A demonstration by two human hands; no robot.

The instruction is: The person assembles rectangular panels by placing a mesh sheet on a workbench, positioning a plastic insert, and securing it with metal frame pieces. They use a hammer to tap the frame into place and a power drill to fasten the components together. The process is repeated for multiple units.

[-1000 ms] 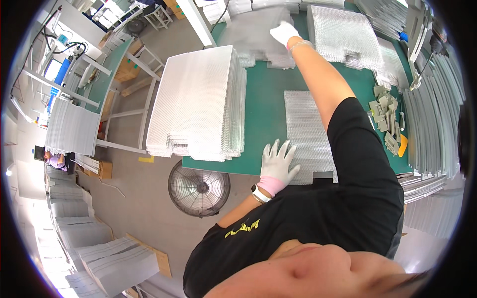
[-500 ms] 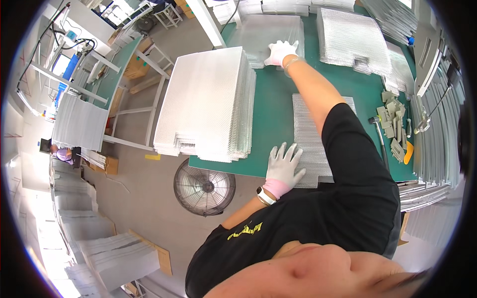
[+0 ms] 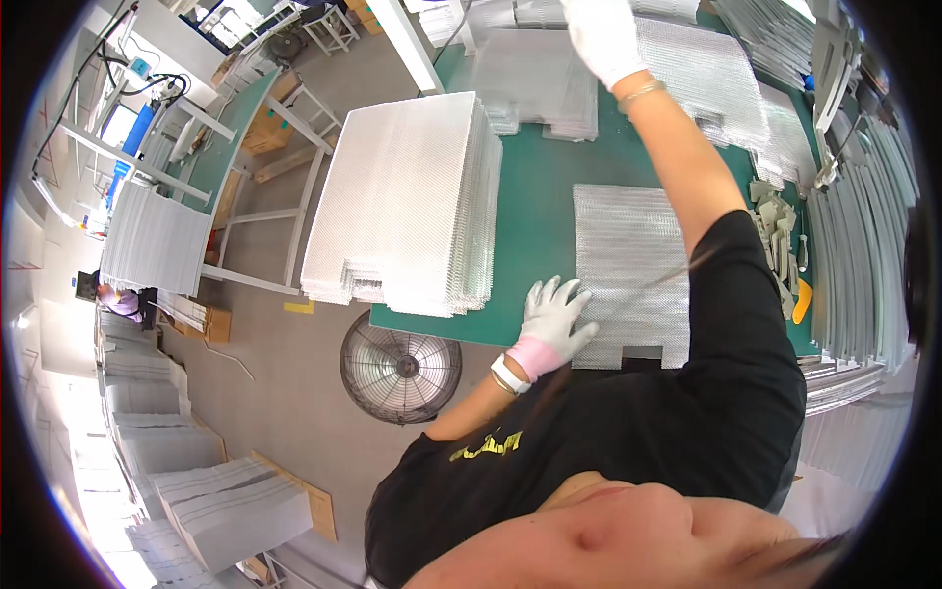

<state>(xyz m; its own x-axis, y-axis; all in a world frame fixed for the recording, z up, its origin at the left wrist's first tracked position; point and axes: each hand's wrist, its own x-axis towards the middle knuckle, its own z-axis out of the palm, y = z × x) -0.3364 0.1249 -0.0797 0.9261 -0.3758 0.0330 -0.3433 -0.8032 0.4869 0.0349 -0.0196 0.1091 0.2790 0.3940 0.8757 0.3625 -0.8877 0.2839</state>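
Observation:
My left hand (image 3: 554,324), in a white glove with a pink cuff, rests open at the left edge of a silvery mesh sheet (image 3: 628,265). This sheet lies flat on the green tabletop (image 3: 540,216) and has a notch in its near edge. Stretched out to the far side, my gloved right hand (image 3: 601,44) is over the gap between a low pile of translucent mesh sheets (image 3: 535,74) and another mesh stack (image 3: 702,79). Its fingers are blurred and cut off by the upper border. Left of the single sheet stands a tall stack of mesh sheets (image 3: 392,196).
Grey fixtures (image 3: 775,221) and a yellow-handled tool (image 3: 802,300) lie at the right, beside upright grey panels (image 3: 859,265). A floor fan (image 3: 402,368) stands below the table's left corner. A person (image 3: 120,299) is far off left.
My right hand has moved off the translucent pile, up and to the right. More of the single mesh sheet shows now. My left hand has barely shifted.

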